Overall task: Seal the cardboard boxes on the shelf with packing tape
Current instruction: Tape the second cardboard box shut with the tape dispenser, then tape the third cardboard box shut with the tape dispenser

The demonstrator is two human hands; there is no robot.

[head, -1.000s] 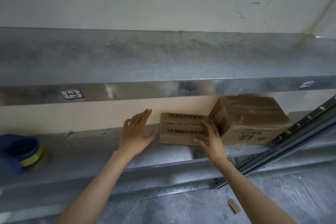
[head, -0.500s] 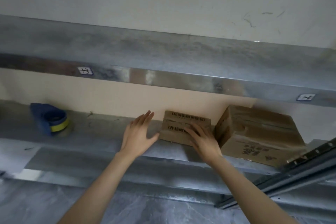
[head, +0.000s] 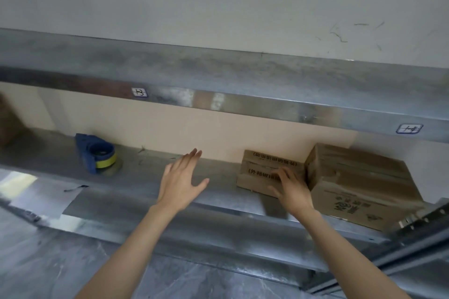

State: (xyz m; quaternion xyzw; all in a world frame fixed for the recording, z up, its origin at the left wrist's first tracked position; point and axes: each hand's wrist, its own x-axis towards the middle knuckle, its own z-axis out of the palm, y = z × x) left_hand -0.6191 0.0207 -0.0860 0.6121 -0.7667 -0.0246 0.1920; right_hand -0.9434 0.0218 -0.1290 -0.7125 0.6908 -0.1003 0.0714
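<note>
**Q:** What are the fingers doing?

**A:** The right hand's fingers [head: 283, 175] are bent, with their tips on the printed front face of the small box [head: 260, 167]. The thumb sits at that box's lower front edge, so the right hand [head: 294, 192] holds the small box near its right end. The left hand's fingers [head: 192, 156] are straight and close together, with the thumb spread wide. The left hand [head: 181, 182] holds nothing and hovers to the left of the small box, apart from it.

**Q:** What is around the small box?

**A:** The small box stands on a grey metal shelf [head: 145, 177], close to the pale back wall. A large box [head: 359, 182] touches its right end and is turned at an angle. Well to the left of the small box, beyond the left hand, a blue tape dispenser [head: 97, 156] with a yellow-green roll sits on the same shelf. Above the small box runs an upper shelf [head: 243, 75]. Its front edge carries one handwritten label [head: 139, 92] up to the left and a second label [head: 409, 128] up to the right.
</note>
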